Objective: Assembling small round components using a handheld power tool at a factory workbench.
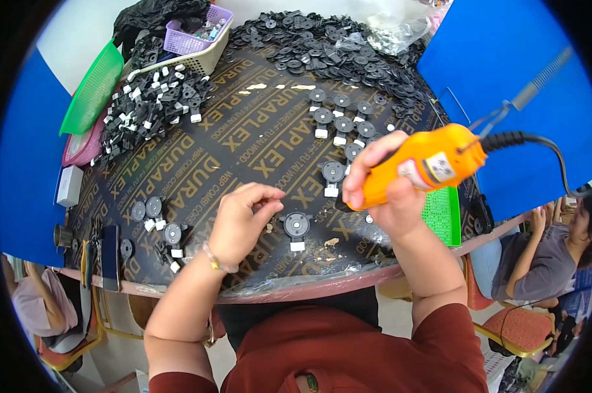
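Observation:
My right hand (402, 209) is wrapped round an orange electric screwdriver (391, 183), held above the right part of the table. Its tip is mostly hidden by my fingers. My left hand (240, 219) has thumb and forefinger drawn together in a pinch; anything between them is too small to make out. Just right of that hand a black round plastic part (296, 224) with a white tab lies on the table. A similar part (332, 171) sits close to the screwdriver, with a group of several more (343, 124) behind it.
Black discs (328, 49) are heaped at the back. White-tipped black parts (155, 98) pile up at left beside a green basket (93, 88). A green tray (443, 216) stands at right. A coiled spring (541, 78) and cable (551, 144) lead to the screwdriver. Blue panels (512, 85) flank the table.

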A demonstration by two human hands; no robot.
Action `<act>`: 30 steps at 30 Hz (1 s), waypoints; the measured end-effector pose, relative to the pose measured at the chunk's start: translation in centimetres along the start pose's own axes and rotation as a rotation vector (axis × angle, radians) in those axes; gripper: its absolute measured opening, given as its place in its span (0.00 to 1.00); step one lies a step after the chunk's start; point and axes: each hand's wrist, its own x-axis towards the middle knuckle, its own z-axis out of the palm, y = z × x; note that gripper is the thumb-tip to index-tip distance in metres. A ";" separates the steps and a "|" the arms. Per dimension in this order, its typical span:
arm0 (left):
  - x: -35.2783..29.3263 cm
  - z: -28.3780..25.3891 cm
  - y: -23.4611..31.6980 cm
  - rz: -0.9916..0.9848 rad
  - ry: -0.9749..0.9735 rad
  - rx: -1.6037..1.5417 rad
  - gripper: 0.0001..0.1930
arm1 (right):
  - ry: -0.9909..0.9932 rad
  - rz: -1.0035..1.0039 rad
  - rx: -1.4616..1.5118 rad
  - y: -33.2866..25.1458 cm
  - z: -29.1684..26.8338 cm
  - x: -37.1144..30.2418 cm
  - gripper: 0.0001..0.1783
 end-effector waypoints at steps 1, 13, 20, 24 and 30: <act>-0.5 0.2 -0.1 0.019 0.033 0.047 0.07 | 0.001 0.031 0.014 0.4 0.5 0.1 0.28; -2.9 2.1 -2.1 0.371 -0.044 0.246 0.10 | -0.038 -0.084 0.169 3.7 2.3 -0.8 0.23; -2.8 2.8 -2.7 0.378 -0.109 0.272 0.09 | -0.062 -0.047 0.136 3.9 2.5 -0.8 0.25; -2.7 2.9 -2.8 0.355 -0.108 0.233 0.10 | -0.097 0.038 0.169 3.4 2.6 -0.6 0.24; -3.0 3.1 -2.7 0.252 -0.151 0.193 0.09 | -0.068 0.097 -0.001 3.8 3.7 0.1 0.29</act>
